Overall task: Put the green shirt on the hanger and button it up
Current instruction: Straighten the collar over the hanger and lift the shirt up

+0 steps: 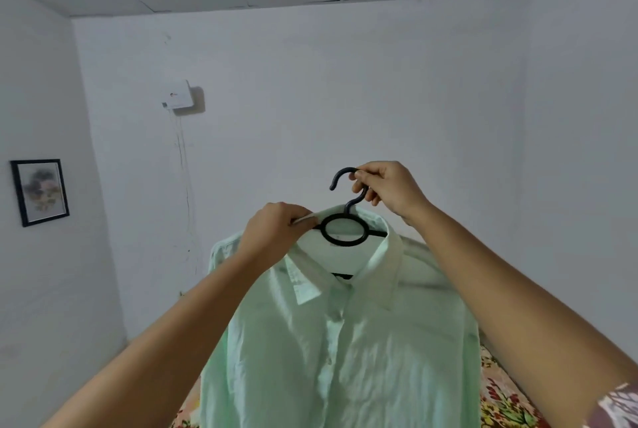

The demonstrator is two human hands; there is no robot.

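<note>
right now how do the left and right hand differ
The right hand pinches the hook of the hanger; the left hand grips the collar of the shirt beside the hanger's ring. The right hand is higher than the left hand. A patterned sleeve shows on the right arm; the left arm looks bare. Both hands are curled round something and hold the shirt up.
</note>
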